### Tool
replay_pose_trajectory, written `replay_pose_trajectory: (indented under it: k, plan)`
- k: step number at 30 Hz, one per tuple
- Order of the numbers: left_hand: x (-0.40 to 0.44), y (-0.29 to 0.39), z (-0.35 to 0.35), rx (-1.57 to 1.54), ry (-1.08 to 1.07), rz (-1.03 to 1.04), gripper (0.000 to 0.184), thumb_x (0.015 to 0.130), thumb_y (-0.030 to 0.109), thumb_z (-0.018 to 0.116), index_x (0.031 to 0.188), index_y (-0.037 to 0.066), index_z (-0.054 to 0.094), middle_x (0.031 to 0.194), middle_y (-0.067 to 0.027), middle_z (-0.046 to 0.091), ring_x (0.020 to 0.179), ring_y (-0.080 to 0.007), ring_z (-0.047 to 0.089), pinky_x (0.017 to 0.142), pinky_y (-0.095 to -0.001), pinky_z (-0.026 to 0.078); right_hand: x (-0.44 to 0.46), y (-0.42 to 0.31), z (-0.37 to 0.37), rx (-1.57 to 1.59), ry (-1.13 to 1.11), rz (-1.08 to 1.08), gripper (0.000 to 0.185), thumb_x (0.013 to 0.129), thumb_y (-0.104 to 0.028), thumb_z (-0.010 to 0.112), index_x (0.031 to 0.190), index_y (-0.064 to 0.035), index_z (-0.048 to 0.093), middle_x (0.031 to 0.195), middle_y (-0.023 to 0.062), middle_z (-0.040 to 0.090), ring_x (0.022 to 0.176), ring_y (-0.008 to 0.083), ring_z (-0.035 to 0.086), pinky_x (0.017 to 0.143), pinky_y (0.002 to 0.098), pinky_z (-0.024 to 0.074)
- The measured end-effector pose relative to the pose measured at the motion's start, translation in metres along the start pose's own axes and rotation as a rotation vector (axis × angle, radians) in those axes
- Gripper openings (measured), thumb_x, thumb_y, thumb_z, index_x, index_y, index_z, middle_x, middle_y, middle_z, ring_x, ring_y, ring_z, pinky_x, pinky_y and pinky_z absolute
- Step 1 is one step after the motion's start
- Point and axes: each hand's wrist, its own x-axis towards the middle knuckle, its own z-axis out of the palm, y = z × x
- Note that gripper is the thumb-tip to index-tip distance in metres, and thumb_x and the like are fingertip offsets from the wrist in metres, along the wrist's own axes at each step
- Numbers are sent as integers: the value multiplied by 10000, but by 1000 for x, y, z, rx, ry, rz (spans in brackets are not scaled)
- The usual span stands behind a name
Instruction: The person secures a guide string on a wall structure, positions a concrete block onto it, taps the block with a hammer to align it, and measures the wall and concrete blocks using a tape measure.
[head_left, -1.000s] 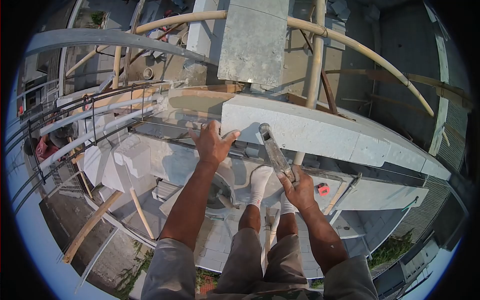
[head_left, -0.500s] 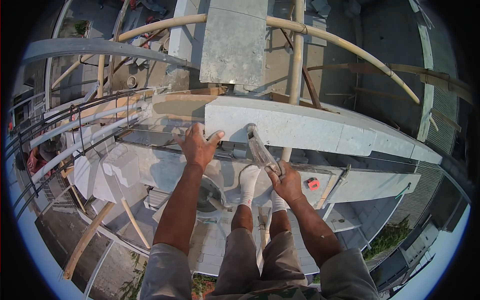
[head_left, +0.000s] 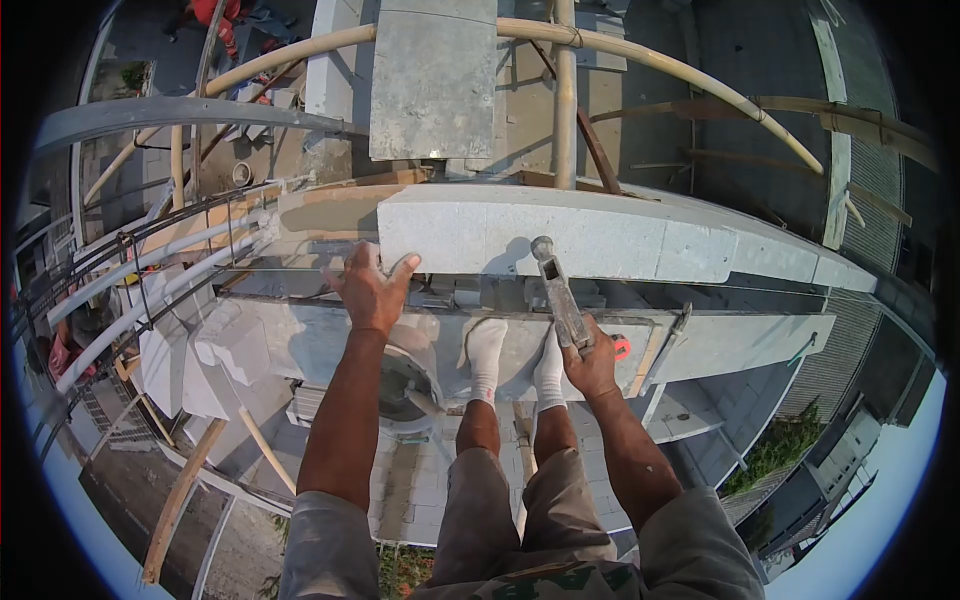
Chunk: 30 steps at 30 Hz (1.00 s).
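Observation:
Fingers spread, my left hand (head_left: 371,290) is at the left end of a long pale block (head_left: 600,240), its thumb near the block's lower edge. My right hand (head_left: 591,358) is closed round the handle of a hammer (head_left: 560,295). The hammer's head lies in front of the block's near face and casts a shadow on it; whether it touches is unclear. Left of the block, a layer of grey mortar (head_left: 330,216) covers the wall top. A red tape measure (head_left: 621,347) shows just beyond my right hand.
Two socked feet stand on a grey plank (head_left: 440,345). A bucket of mortar (head_left: 405,388) is below my left hand. Rebar and pale pipes (head_left: 150,290) run at the left. Bamboo poles (head_left: 565,120) cross beyond the wall. A person in red (head_left: 215,15) is far below at upper left.
The view has shifted, moving the scene leftward. The hammer's head has moved right along the block's face and now stands more upright. My left hand keeps its place at the block's end.

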Motion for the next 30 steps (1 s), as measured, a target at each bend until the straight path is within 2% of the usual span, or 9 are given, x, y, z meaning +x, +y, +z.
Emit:
replay_pose_trajectory:
  k: [4,7,10,13,17,21,25,28,30]
  plan:
    - [0,7,-11,-34,-94,-29,805,740,596,689,1220,-30,529,1188,-230,587,1166,-379,528,1099,-645,44,2,2,-9,-2,24,50,213,776,-132,655,954,-46,575,794,198,631,734,417,621,638,424,500]
    - [-3,-10,7,0,-3,10,887,748,617,673,1275,-72,483,1234,-246,561,1203,-372,505,1104,-639,24,-5,10,-15,35,4,105,183,788,-128,646,933,-41,575,785,195,630,737,421,621,644,429,500]
    - [-3,-19,17,29,122,81,721,763,589,675,1198,24,567,1177,-197,597,1143,-372,533,1106,-596,66,-4,29,-9,-38,48,113,172,799,-145,648,909,-40,566,759,202,622,738,431,618,635,440,495]
    - [-4,-14,13,1,59,14,929,742,653,659,1286,-76,469,1284,-249,521,1248,-361,465,1106,-636,16,-2,37,-12,-86,32,150,176,799,-156,654,887,-41,555,740,204,618,731,441,612,622,450,489]
    - [-5,-19,16,17,62,10,923,756,657,646,1309,-56,451,1306,-237,508,1259,-356,458,1108,-624,18,-4,26,-26,-5,40,142,184,798,-174,677,868,-41,572,735,200,623,707,414,623,599,428,491]
    - [-3,-22,14,45,29,10,915,776,671,613,1348,-19,424,1329,-224,495,1272,-345,452,1118,-602,0,-10,17,-32,281,139,107,199,802,-162,681,925,-19,618,764,190,651,699,373,650,608,393,501]
    - [-1,-28,19,42,62,74,888,783,646,627,1318,-38,440,1295,-236,514,1236,-370,474,1086,-649,47,-10,49,-26,93,112,195,215,803,-156,680,956,-13,629,788,192,663,706,354,659,640,384,506]
    - [0,-32,23,51,118,113,884,783,649,624,1314,-34,442,1278,-232,523,1229,-365,479,1090,-648,32,-12,46,-30,94,143,230,186,798,-166,668,904,-21,620,759,180,650,706,363,649,630,395,500]
    - [0,-38,20,70,64,67,882,777,658,624,1311,-23,451,1284,-218,522,1229,-357,481,1096,-643,17,-23,42,-37,85,108,242,171,785,-162,661,858,-19,603,743,180,636,702,368,640,615,397,492]
